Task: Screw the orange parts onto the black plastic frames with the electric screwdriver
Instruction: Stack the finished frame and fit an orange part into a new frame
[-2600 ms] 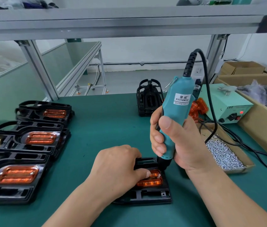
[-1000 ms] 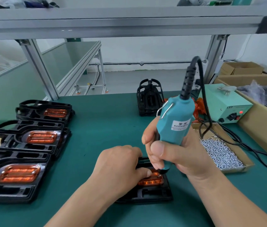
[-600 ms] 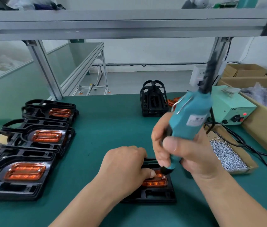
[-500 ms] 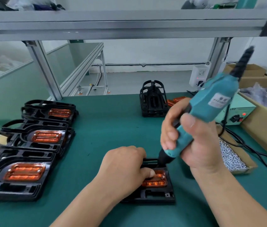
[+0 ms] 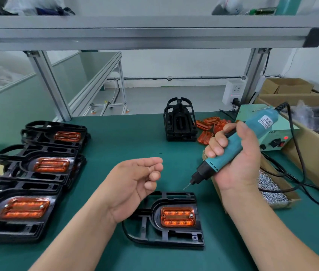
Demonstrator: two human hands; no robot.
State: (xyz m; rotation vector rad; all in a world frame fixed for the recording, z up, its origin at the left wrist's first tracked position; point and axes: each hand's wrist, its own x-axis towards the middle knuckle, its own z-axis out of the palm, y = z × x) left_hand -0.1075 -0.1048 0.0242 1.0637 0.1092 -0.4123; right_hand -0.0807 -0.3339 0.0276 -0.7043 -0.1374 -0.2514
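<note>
Head view: the flat black plastic frame (image 5: 164, 222) nearest the person carries its translucent orange ribbed part (image 5: 177, 216), and the left hand (image 5: 133, 184), pressing there a moment ago, has lifted, open and empty. Beyond the frame the right hand (image 5: 237, 159) grips the teal electric screwdriver (image 5: 238, 141), lifted off, suggesting this piece is fastened; its label reads "KEENW…", and the green box (image 5: 272, 133) farther back shows "LED"

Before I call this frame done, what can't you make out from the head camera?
- Orange part: one screw shows at its right end; the left end's screw is too small to tell.
- Black frame: its left portion is hidden behind the left hand.
- Electric screwdriver label: too blurred to read.
- Screw tray: partly behind the right hand.
</note>
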